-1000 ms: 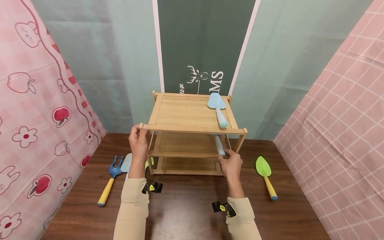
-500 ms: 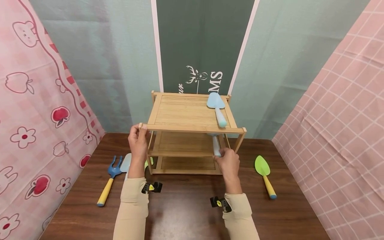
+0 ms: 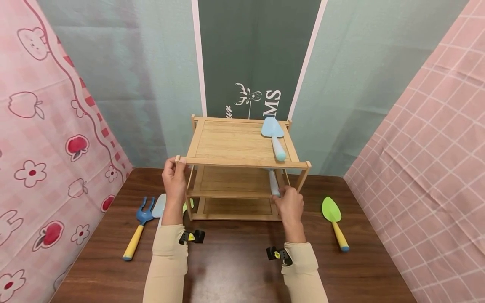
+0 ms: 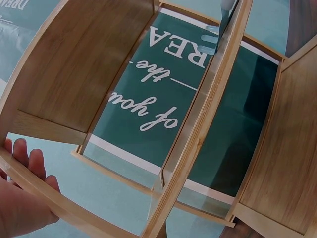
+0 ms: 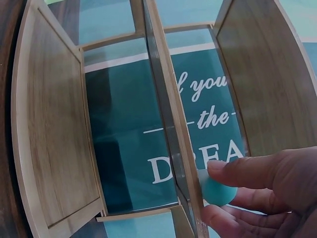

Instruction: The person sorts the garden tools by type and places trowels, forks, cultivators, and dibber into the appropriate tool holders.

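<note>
**My right hand [image 3: 289,204] pinches a pale fork [image 3: 274,183] at the middle shelf**

I face a three-tier wooden rack [image 3: 235,143] standing on a brown bench [image 3: 227,265]. My left hand [image 3: 174,179] grips its top front rail at the left corner, fingers curled behind the wood. My right thumb and fingers hold the turquoise handle end of the fork, at the front edge of the middle shelf, toward the right; I cannot tell whether the handle rests on the wood. A pale blue trowel [image 3: 278,147] lies on the top shelf, directly above. On the bench, a blue fork with a yellow handle [image 3: 134,243] lies to my left, a green trowel [image 3: 331,209] to my right.
</note>
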Motion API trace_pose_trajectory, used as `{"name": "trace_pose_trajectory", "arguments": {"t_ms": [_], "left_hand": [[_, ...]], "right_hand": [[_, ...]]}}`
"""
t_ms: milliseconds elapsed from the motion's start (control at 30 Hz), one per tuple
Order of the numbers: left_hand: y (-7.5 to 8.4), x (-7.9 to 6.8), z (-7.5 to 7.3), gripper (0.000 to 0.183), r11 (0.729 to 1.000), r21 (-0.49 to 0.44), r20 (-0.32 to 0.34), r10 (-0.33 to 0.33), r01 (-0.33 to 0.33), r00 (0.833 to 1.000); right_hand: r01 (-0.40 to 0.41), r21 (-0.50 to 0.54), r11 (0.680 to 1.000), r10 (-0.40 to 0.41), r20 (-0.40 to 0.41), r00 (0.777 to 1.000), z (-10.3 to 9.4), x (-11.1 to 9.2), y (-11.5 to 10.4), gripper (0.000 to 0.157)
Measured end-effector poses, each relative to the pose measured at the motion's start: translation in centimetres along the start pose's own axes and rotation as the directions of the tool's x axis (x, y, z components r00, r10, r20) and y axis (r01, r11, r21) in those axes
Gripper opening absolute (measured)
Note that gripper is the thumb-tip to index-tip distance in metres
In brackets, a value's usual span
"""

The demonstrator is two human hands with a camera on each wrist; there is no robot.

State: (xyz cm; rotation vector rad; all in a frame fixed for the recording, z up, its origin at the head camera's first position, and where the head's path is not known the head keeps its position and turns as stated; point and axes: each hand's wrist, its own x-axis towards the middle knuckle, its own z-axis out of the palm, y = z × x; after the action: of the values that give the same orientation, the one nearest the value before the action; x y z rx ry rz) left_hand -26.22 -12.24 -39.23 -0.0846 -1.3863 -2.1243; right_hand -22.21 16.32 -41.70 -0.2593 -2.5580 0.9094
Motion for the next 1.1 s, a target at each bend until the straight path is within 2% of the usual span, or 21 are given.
{"name": "trace_pose_trajectory", "arguments": {"t_ms": [333,433,567,733,900,1000,1100], "left_hand": [[0.1,-0.2,0.1,0.004,1.0,-0.011,0.004,0.004,-0.004,1.0],[0.1,-0.2,0.1,0.005,1.0,-0.013,0.002,0.003,-0.003,1.0],[0.0,-0.2,0.0,0.005,1.0,-0.012,0.006,0.013,-0.013,1.0],[-0.1,-0.1,0.0,0.005,1.0,-0.022,0.008,0.019,-0.019,1.0],[-0.1,-0.1,0.1,0.004,1.0,-0.022,0.009,0.014,-0.014,1.0],[-0.1,-0.1,0.0,0.005,1.0,-0.018,0.012,0.012,-0.012,1.0],[-0.1,-0.1,0.0,0.008,1.0,-0.018,0.018,0.009,-0.008,1.0]], "right_hand": [[-0.006,-0.026,1.0,0.006,0.012,1.0,0.1,0.0,0.5,0.029],[-0.011,-0.064,0.998,0.015,0.063,0.998,-0.4,-0.2,0.5,0.032],[0.01,-0.111,0.994,0.009,0.173,0.985,-1.4,-0.4,0.3,0.042],[0.078,-0.111,0.991,-0.038,0.329,0.943,-3.0,-0.5,0.1,0.056],[0.145,-0.117,0.982,-0.073,0.475,0.877,-4.1,-0.6,0.5,0.066],[0.181,-0.142,0.973,-0.08,0.531,0.844,-4.6,-0.7,0.8,0.068],[0.194,-0.159,0.968,-0.075,0.553,0.829,-4.9,-0.8,1.2,0.069]]}}
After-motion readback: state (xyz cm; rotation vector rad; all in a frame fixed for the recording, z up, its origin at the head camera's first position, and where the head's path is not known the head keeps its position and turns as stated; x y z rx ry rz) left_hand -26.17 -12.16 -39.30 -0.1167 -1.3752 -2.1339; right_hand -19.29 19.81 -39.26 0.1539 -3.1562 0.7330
